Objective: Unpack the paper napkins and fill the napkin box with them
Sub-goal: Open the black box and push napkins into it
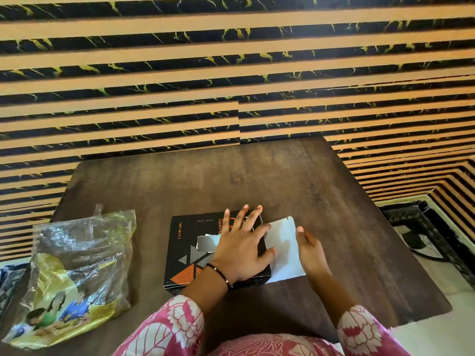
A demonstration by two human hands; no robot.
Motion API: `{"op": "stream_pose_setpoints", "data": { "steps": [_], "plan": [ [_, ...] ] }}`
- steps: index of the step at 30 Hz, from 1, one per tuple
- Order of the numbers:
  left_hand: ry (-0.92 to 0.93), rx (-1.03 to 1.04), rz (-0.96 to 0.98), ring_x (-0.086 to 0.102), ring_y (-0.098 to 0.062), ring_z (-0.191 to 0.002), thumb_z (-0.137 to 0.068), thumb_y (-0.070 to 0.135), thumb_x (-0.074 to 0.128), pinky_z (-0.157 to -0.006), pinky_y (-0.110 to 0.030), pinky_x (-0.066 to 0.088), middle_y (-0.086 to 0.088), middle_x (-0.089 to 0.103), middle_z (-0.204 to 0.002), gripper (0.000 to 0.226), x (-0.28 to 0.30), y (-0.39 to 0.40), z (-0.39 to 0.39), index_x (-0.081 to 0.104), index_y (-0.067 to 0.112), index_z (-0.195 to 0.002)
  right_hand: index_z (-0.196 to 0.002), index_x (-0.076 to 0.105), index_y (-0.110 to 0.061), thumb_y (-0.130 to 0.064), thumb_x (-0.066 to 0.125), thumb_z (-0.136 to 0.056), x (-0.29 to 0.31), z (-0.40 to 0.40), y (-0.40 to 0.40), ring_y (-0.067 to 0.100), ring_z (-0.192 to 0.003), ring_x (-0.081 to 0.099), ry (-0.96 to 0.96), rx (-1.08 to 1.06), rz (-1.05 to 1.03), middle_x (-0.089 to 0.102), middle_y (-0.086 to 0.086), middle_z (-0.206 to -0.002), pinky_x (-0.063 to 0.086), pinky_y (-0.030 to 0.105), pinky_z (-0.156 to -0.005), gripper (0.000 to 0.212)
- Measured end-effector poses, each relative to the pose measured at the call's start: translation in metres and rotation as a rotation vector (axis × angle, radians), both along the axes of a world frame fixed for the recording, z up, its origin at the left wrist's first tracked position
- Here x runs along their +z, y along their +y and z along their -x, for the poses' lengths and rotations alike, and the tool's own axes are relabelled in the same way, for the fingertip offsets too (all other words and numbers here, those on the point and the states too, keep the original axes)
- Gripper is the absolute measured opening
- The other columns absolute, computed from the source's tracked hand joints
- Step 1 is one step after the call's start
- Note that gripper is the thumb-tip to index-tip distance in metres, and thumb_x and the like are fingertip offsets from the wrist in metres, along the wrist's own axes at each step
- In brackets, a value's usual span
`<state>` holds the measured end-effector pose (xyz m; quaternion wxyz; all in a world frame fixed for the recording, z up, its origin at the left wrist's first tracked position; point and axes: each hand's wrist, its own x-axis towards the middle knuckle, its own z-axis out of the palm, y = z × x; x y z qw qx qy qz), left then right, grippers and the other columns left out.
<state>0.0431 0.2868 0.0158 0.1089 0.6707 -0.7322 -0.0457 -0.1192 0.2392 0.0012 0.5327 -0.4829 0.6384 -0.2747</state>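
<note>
White paper, a flat stack of napkins [282,249], sticks out of the right end of the black rectangular cardboard napkin box [190,255], which lies on the dark brown wooden surface [257,181]. The left hand [241,246] lies palm down on the box lid, its fingers [253,219] spread apart and flat, pinning the box and not gripping anything; part of the napkins passes under its thumb side. Just right of those fingers, the right hand [309,249] stands edge-on against the outer side of the napkins, its fingers held together and pressed to the paper; whether the thumb pinches the stack from beneath cannot be told. The step in hand looks like sliding the napkins in through the box's open end. The next move probably calls for a steady push toward the left hand while that hand keeps the box from skidding, with the stack kept flat so the edges do not buckle. A pale opening on the lid, just left of the left hand, shows something light inside. Printed on the box are "INFINITY" and "BODY SPRAY"; further orange lettering is partly hidden. Well to the left of both hands lies a crumpled clear and yellow plastic wrapper [79,273], seemingly emptied, with printed figures and no legible writing.
</note>
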Motion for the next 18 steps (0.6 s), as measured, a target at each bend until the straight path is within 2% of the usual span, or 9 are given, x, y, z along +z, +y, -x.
{"op": "stream_pose_setpoints", "data": {
  "steps": [2,4,7,10,13,16,18],
  "plan": [
    [0.018,0.005,0.015,0.008,-0.026,-0.144,-0.082,0.057,0.034,-0.113,-0.055,-0.005,0.002,0.017,-0.156,0.055,0.001,0.000,0.000,0.046,0.030,-0.129,-0.103,0.063,-0.017,-0.031,0.033,-0.099,0.008,-0.005,0.004,0.020,-0.074,0.063,-0.042,0.004,0.082,0.067,0.005,-0.082,0.051,0.037,-0.071,0.033],
    [0.024,0.013,0.019,0.009,-0.025,-0.144,-0.082,0.055,0.030,-0.114,-0.055,-0.003,0.003,0.018,-0.156,0.057,0.003,0.000,0.000,0.045,0.027,-0.130,-0.108,0.064,-0.018,-0.023,0.038,-0.098,0.013,-0.013,0.009,0.015,-0.071,0.061,-0.004,0.102,0.182,0.066,-0.002,-0.080,0.049,0.033,-0.067,0.028],
    [0.045,0.031,0.014,0.008,-0.022,-0.145,-0.081,0.052,0.024,-0.114,-0.051,-0.004,0.003,0.018,-0.156,0.061,0.003,-0.001,-0.001,0.040,0.024,-0.133,-0.109,0.059,-0.020,-0.023,0.044,-0.096,0.011,-0.029,0.017,0.011,-0.089,0.063,0.017,0.210,0.143,0.066,-0.006,-0.095,0.051,0.027,-0.081,0.020],
    [0.065,0.043,0.007,0.008,-0.021,-0.145,-0.081,0.049,0.020,-0.114,-0.049,-0.005,0.002,0.018,-0.156,0.063,0.004,0.001,-0.001,0.038,0.023,-0.136,-0.118,0.057,-0.017,-0.027,0.045,-0.096,0.011,-0.034,0.021,0.014,-0.099,0.064,-0.052,0.237,0.077,0.068,0.001,-0.105,0.051,0.034,-0.092,0.028],
    [0.047,0.045,0.000,0.008,-0.022,-0.145,-0.080,0.049,0.017,-0.114,-0.048,-0.005,-0.001,0.018,-0.156,0.065,0.004,0.001,0.000,0.038,0.023,-0.136,-0.122,0.054,-0.016,-0.024,0.041,-0.097,0.013,-0.030,0.018,0.015,-0.094,0.063,0.003,0.285,0.099,0.066,0.001,-0.103,0.049,0.025,-0.079,0.029],
    [0.030,0.057,-0.006,0.008,-0.023,-0.145,-0.080,0.050,0.016,-0.114,-0.050,-0.004,-0.002,0.018,-0.156,0.066,0.004,0.001,0.001,0.038,0.023,-0.136,-0.130,0.043,-0.017,-0.023,0.036,-0.099,0.013,-0.030,0.017,0.013,-0.089,0.056,0.143,0.365,0.169,0.058,-0.002,-0.099,0.039,0.013,-0.064,0.033],
    [0.022,0.059,-0.012,0.008,-0.023,-0.145,-0.080,0.050,0.016,-0.115,-0.051,-0.003,-0.002,0.018,-0.156,0.066,0.004,0.001,0.001,0.038,0.023,-0.136,-0.134,0.038,-0.017,-0.021,0.034,-0.099,0.015,-0.033,0.018,0.011,-0.090,0.053,0.138,0.373,0.172,0.054,-0.003,-0.101,0.038,0.014,-0.063,0.035]
  ]
}}
